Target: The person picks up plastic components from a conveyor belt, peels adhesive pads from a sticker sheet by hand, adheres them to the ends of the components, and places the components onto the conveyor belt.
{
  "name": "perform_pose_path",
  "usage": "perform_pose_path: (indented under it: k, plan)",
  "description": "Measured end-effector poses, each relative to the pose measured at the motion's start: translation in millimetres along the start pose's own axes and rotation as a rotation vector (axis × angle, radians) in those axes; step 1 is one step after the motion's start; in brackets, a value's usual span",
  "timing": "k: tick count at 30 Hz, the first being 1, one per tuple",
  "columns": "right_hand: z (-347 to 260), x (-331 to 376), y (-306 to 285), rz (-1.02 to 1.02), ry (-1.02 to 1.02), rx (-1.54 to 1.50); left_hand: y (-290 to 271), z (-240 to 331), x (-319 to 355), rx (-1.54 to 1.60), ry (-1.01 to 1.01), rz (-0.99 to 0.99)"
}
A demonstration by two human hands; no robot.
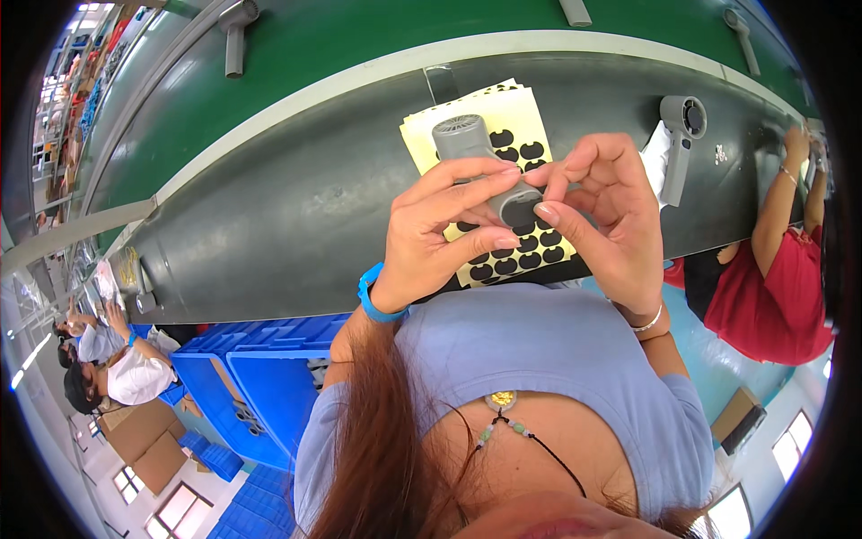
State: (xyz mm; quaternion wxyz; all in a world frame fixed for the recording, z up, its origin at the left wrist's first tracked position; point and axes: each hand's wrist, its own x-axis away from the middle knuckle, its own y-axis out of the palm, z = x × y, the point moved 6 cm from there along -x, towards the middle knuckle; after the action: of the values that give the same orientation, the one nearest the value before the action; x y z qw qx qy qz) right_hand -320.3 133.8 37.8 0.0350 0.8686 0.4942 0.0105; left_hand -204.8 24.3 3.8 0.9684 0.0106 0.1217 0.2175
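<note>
My left hand [453, 220] is closed around a grey handheld fan [460, 135], its grilled head tilted away from me and its round handle end toward my right hand. A black sticker [521, 211] covers that end face. Bent inward, the fingers of my right hand [597, 202] pinch at the sticker's edge, thumb tip against its right side. Under both hands lie yellow sheets [431, 117] with rows of black rounded stickers. My fingers hide part of the fan's handle.
Another grey handheld fan [682, 135] lies to the right on the dark work surface [296, 207], beside small pale bits [720, 154]. More fans [235, 36] rest on the green belt [377, 27] beyond. Blue crates [269, 377] stand at lower left. Co-workers sit on both sides.
</note>
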Motion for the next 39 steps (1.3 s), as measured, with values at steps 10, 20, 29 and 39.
perform_pose_path:
  k: [10,20,29,39]
  plan:
    - [-0.3,-1.6,-0.2,0.008,0.04,-0.013,-1.0,-1.9,-1.7,0.021,-0.019,0.013]
    - [-2.8,-3.1,0.9,0.005,-0.015,0.064,-1.7,-2.4,-1.3,0.031,-0.035,0.025]
    - [-8.4,-0.1,2.5,0.031,-0.015,0.207,-3.0,-1.6,1.0,0.065,-0.087,0.059]
    - [-16.1,-0.4,0.2,0.063,-0.193,0.487,0.1,0.1,0.9,0.069,-0.16,0.018]
